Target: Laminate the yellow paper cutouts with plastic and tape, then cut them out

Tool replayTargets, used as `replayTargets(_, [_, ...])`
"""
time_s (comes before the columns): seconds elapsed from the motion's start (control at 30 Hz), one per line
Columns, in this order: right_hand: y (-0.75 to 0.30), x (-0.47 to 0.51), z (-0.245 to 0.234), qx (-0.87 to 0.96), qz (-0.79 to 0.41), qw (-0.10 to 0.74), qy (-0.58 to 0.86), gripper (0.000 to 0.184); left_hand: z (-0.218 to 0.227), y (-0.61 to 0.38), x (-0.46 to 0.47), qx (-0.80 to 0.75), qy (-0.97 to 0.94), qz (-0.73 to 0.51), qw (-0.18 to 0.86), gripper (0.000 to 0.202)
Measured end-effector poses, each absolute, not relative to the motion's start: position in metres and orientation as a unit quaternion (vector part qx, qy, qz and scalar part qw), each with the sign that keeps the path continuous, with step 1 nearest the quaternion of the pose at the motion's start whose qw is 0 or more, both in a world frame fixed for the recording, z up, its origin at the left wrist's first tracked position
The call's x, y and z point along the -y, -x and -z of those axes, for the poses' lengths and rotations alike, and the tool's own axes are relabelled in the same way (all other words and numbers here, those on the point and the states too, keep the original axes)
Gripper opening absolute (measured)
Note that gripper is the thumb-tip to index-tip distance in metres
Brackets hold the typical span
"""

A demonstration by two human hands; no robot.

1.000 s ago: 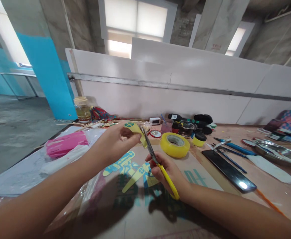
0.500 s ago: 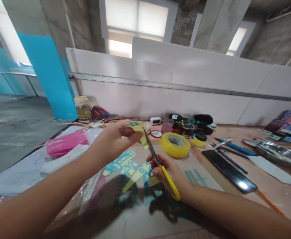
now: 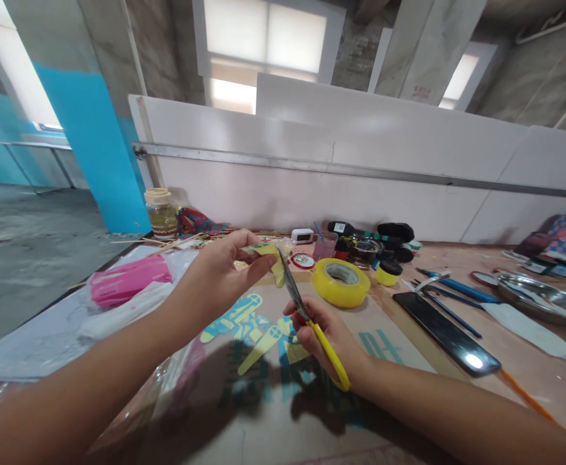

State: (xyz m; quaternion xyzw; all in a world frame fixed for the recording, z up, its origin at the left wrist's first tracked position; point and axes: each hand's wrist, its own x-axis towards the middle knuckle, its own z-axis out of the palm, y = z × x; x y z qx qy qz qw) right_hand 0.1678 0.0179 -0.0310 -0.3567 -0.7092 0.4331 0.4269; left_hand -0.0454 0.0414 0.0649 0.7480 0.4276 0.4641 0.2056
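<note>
Between the thumb and fingers of my left hand [image 3: 229, 265] is a small yellow-green cutout [image 3: 274, 259], held above the table. My right hand [image 3: 334, 339] is closed around yellow-handled scissors [image 3: 329, 355], whose blades [image 3: 290, 284] point up and away and meet the cutout's right edge. The blades look nearly closed. Below both hands, several yellow and blue cut pieces [image 3: 258, 349] lie on a board [image 3: 205, 420] with teal lettering. A wide roll of yellow tape [image 3: 341, 283] stands just beyond my right hand.
To the left lie a pink packet [image 3: 130, 279] and crumpled clear plastic. A lidded jar [image 3: 161, 213] stands behind them. Rightward are a black phone [image 3: 445, 332], brushes, a blue pen-like tool [image 3: 462, 287] and a metal bowl [image 3: 549, 297]. Paint pots [image 3: 388, 271] line the back by the white panel.
My left hand has tilted the cutout, so its patterned end now faces more edge-on and sits slightly lower. The scissors and my right hand have hardly moved.
</note>
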Motion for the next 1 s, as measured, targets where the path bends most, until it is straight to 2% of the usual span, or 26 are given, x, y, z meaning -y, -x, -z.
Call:
replayTargets(0.47, [-0.166, -0.016, 0.027, 0.700, -0.444, 0.425, 0.363, 0.065, -0.067, 0.041, -0.031, -0.438, -0.754, -0.485, 0.063, 0.022])
replayTargets(0.6, [-0.166, -0.017, 0.029, 0.698, -0.442, 0.428, 0.366, 0.062, -0.068, 0.041, -0.032, -0.442, -0.753, -0.480, 0.088, 0.024])
replayTargets(0.83, [-0.167, -0.019, 0.031, 0.699, -0.437, 0.431, 0.366, 0.062, -0.063, 0.045, -0.041, -0.435, -0.737, -0.463, 0.229, 0.027])
replayTargets(1.0, [-0.167, -0.017, 0.029, 0.698, -0.432, 0.442, 0.364, 0.058, -0.062, 0.046, -0.044, -0.437, -0.736, -0.452, 0.253, 0.028])
